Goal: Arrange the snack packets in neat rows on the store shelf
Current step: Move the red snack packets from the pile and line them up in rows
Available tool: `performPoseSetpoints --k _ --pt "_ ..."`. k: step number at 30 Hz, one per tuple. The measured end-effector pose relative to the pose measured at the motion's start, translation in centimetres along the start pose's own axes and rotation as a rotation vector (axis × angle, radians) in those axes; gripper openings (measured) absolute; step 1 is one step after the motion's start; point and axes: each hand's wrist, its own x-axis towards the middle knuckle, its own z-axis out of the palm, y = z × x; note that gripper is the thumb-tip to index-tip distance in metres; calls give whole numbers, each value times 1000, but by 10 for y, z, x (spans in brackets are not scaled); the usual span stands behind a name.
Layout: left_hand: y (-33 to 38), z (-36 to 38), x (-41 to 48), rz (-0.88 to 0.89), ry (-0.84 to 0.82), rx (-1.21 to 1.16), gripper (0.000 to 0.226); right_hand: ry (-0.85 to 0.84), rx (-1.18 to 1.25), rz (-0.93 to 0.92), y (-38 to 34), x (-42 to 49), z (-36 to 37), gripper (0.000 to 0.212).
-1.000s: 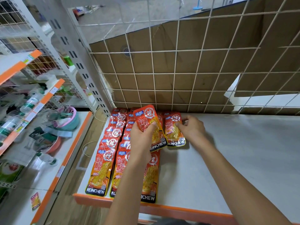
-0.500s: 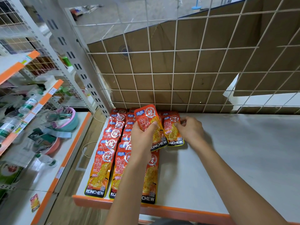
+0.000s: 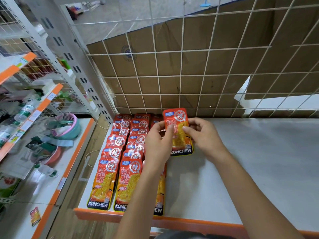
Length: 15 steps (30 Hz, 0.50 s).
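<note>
Orange-red KONCHEW snack packets (image 3: 119, 152) lie in overlapping rows at the left end of the white shelf (image 3: 250, 161). A third row runs under my left forearm and is partly hidden. Both hands hold one packet (image 3: 177, 128) near the back of the shelf, to the right of the rows. My left hand (image 3: 158, 142) pinches its left edge and my right hand (image 3: 203, 137) pinches its right edge. The packet stands tilted up, label facing me.
A white wire grid (image 3: 189, 75) backed by brown cardboard closes the rear of the shelf. An orange strip (image 3: 172, 221) edges the front. At left, another shelf unit carries bottles, a pink-green basket (image 3: 69, 126) and a stray packet (image 3: 35, 216).
The right hand has left the packet lying at the back and joined the left hand on the raised packet, which has shifted right.
</note>
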Motion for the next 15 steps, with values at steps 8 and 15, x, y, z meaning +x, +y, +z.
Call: performPoseSetpoints --k 8,15 --pt "-9 -10 -3 192 92 331 20 93 -212 245 26 4 -2 16" --pt "-12 -14 -7 198 90 341 20 159 -536 141 24 -4 5 26"
